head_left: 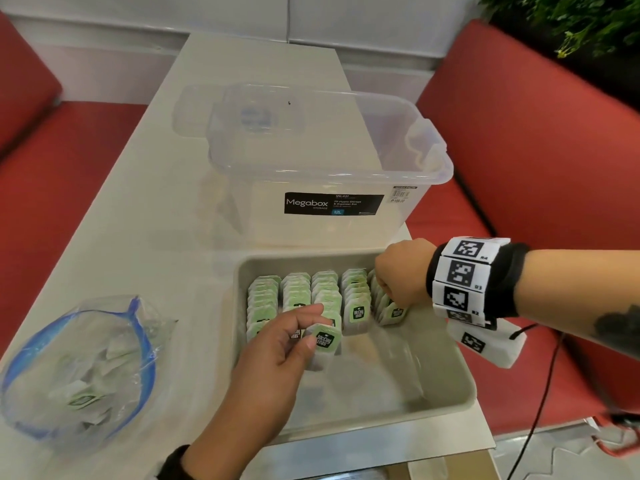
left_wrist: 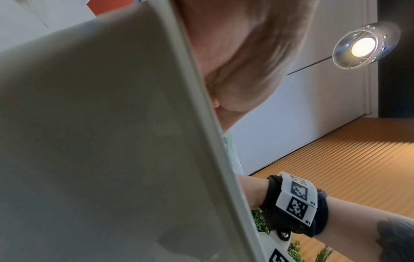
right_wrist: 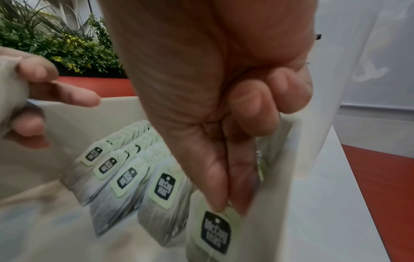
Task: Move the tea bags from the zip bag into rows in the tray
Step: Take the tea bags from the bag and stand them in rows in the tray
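A grey tray (head_left: 374, 393) sits on the white table with several rows of green-tagged tea bags (head_left: 356, 299) standing along its far side. My left hand (head_left: 308, 327) pinches one tea bag (head_left: 323, 341) just above the front of the middle rows. At the rightmost row my right hand (head_left: 384, 289) is curled downward. In the right wrist view its thumb and forefinger (right_wrist: 215, 200) pinch the top of that row's front tea bag (right_wrist: 215, 230). The clear zip bag (head_left: 79, 368) with a blue seal lies open left of the tray, more tea bags inside. The left wrist view mostly shows the tray's outer wall (left_wrist: 89, 141).
A clear Megabox storage box (head_left: 329, 168) stands just behind the tray, its lid (head_left: 207, 109) behind it. Red benches flank the narrow table on both sides. A black cable (head_left: 540, 393) hangs off my right wrist past the table's right edge.
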`<state>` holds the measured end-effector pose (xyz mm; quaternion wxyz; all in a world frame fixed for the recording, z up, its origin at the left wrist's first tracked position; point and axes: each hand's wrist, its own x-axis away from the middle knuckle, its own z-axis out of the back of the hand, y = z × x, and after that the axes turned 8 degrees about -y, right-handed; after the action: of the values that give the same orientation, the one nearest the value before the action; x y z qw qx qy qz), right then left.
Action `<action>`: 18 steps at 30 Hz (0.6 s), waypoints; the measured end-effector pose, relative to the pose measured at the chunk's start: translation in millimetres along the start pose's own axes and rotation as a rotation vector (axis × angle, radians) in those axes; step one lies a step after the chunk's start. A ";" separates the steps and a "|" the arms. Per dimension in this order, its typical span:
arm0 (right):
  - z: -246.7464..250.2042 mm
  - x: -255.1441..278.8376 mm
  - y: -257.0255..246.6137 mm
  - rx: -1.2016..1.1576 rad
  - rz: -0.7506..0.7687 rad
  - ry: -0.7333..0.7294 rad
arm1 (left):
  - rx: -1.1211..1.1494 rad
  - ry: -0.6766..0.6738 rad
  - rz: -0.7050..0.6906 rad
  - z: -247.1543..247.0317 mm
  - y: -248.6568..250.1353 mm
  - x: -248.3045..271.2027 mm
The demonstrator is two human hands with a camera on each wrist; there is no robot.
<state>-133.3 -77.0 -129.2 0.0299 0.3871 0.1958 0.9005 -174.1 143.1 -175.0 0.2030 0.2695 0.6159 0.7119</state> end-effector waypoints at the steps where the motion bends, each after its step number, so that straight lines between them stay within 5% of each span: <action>1: 0.7 0.0 0.5 0.003 0.001 0.005 | -0.003 0.002 0.006 0.0 0.3 0.0; 13: 4.0 4.8 2.6 -0.014 0.019 -0.001 | 0.072 0.038 0.050 1.3 5.0 -0.4; 18: 16.2 26.2 5.9 -0.224 0.182 0.172 | 0.142 0.076 0.054 5.3 11.5 -4.5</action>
<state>-139.5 -71.7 -98.8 -0.0258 0.3192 0.0602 0.9454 -166.8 142.5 -163.8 0.1406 0.2723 0.6647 0.6814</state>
